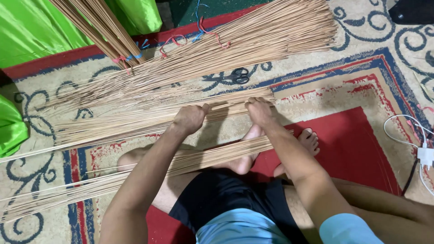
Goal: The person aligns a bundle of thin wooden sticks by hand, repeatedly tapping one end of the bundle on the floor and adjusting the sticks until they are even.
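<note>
A home floor: patterned carpet (pixel 370 77), charger cable (pixel 409 131), scissors (pixel 235 76).

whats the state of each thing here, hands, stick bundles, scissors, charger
left hand: closed on middle stick bundle
right hand: closed on the same bundle
lap bundle: lying across the legs
tied bundle: bound with string
scissors: closed, on the carpet
white charger: cables plugged in

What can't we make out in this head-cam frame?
- Left hand and right hand: fingers curl into the stick bundle; fingertips and grip are hidden.
- Lap bundle: left end cut off by the frame edge.
- Scissors: partly under the sticks, too small to tell if open.
- White cable: runs off the right edge.
</note>
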